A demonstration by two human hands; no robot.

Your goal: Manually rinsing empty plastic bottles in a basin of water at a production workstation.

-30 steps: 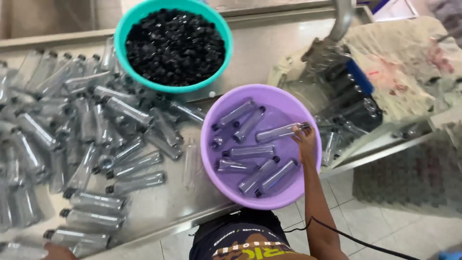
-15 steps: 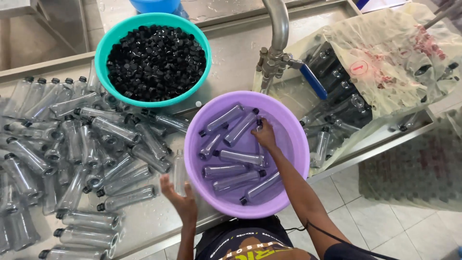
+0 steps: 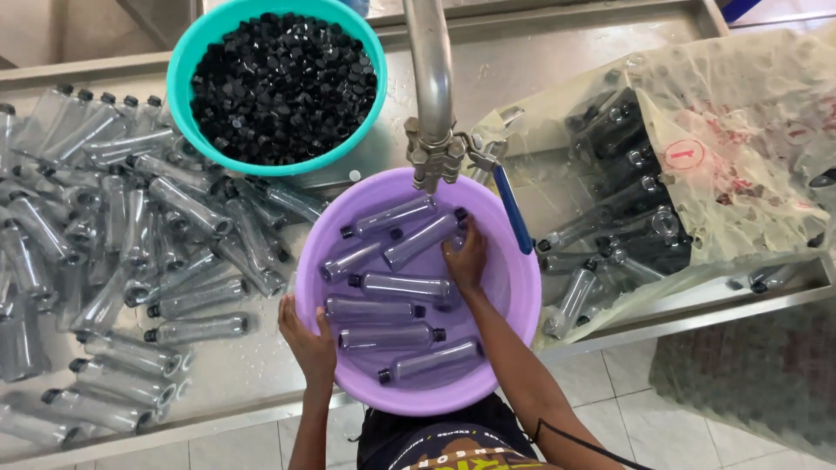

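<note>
A purple basin (image 3: pixel 514 296) sits on the metal counter and holds several clear plastic bottles with black caps (image 3: pixel 396 285). My left hand (image 3: pixel 306 341) grips the basin's near-left rim. My right hand (image 3: pixel 466 257) is inside the basin, its fingers resting on a capped bottle (image 3: pixel 422 239) near the far side. A steel tap pipe (image 3: pixel 429 83) with a blue-handled valve (image 3: pixel 512 209) hangs over the basin's far edge.
A teal bowl (image 3: pixel 185 65) full of black caps stands behind the basin. Many capped bottles (image 3: pixel 131 252) lie heaped on the counter to the left. A clear plastic bag of bottles (image 3: pixel 662 183) lies to the right. Tiled floor is below the counter edge.
My left hand has come up from below the counter and taken the basin's rim. My right hand has moved from the basin's right edge to its far middle. The view has shifted.
</note>
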